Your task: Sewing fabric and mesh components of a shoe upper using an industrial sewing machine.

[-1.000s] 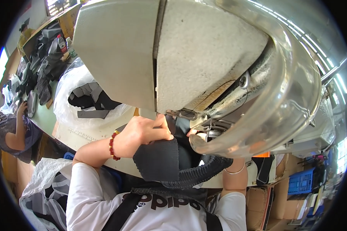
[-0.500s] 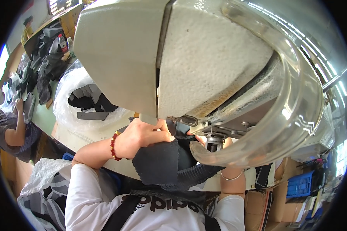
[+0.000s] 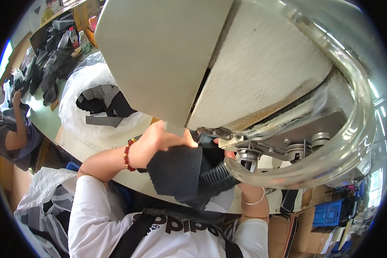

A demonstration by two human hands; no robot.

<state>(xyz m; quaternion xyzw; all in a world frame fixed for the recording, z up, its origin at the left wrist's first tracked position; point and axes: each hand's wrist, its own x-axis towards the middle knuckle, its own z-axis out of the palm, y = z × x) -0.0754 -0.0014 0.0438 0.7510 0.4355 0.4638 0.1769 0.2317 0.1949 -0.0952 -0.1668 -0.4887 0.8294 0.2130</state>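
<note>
A dark fabric piece [image 3: 176,172] hangs below the sewing machine's pale head [image 3: 262,64]. My left hand [image 3: 161,142] pinches its upper edge, thumb and fingers closed, close to the left of the needle area. A ribbed, gathered black strip [image 3: 219,179] runs along the lower right of the work. My right hand [image 3: 229,154] is mostly hidden behind the machine head and its clear curved guard [image 3: 305,182]; only some fingertips show beside the dark cloth, so its grip is unclear. The needle itself is hidden.
Left of the machine, a clear plastic bag [image 3: 69,116] holds grey and black cut pieces. A white sack [image 3: 38,193] of fabric stands lower left. Another person [image 3: 19,133] works at the far-left table by a dark cloth pile [image 3: 56,64] and bottles [image 3: 84,42]. A blue crate [image 3: 328,213] stands right.
My view has shifted, so the machine head sits further right and looks larger. The ribbed strip has bunched up and tilted more steeply. My left hand keeps its pinch on the fabric.
</note>
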